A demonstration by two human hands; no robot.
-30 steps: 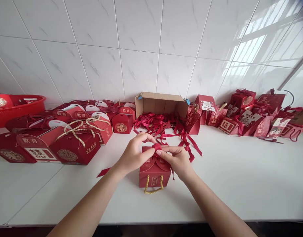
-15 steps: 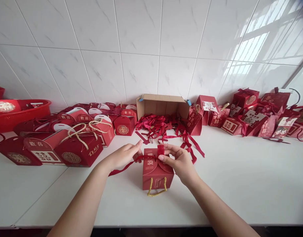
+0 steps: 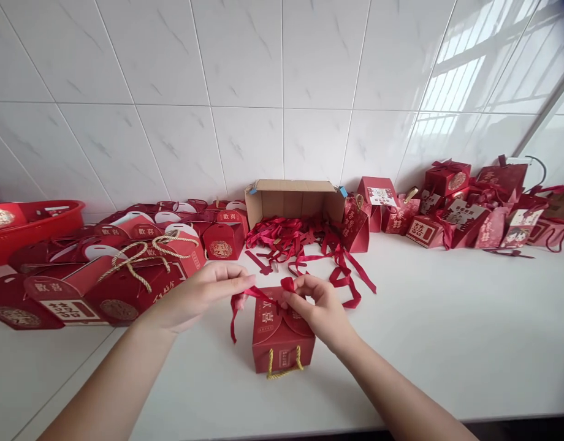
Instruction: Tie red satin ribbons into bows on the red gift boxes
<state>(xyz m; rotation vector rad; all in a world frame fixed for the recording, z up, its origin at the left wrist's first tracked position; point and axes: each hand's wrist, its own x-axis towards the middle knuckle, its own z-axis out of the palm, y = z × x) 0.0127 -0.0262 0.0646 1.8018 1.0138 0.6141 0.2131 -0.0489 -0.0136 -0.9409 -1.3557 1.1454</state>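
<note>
A red gift box [image 3: 282, 340] stands upright in front of me, with a twisted yellow cord handle [image 3: 285, 372] hanging on its near side. Red ribbon [image 3: 259, 294] runs across the top of the box. My left hand [image 3: 213, 291], left of the box top, pinches one length of it between thumb and fingers, and its loose end dangles below. Over the box's top right, my right hand [image 3: 314, 300] is closed on the ribbon, which stands up in a small loop at the fingertips. The fingers hide part of the box's top flaps.
Behind the gift box, an open cardboard box [image 3: 295, 187] spills red ribbons [image 3: 282, 236] onto the white table [image 3: 429, 343]. Rows of red boxes [image 3: 111, 300] and a red plastic basin [image 3: 38, 226] stand at left. More red boxes [image 3: 466, 214] are piled at right against the tiled wall.
My left hand has gone from open fingers near the ribbon to pinching it, drawing it up and left. The ribbon loop at my right fingertips now looks smaller. The camera view has shifted slightly.
</note>
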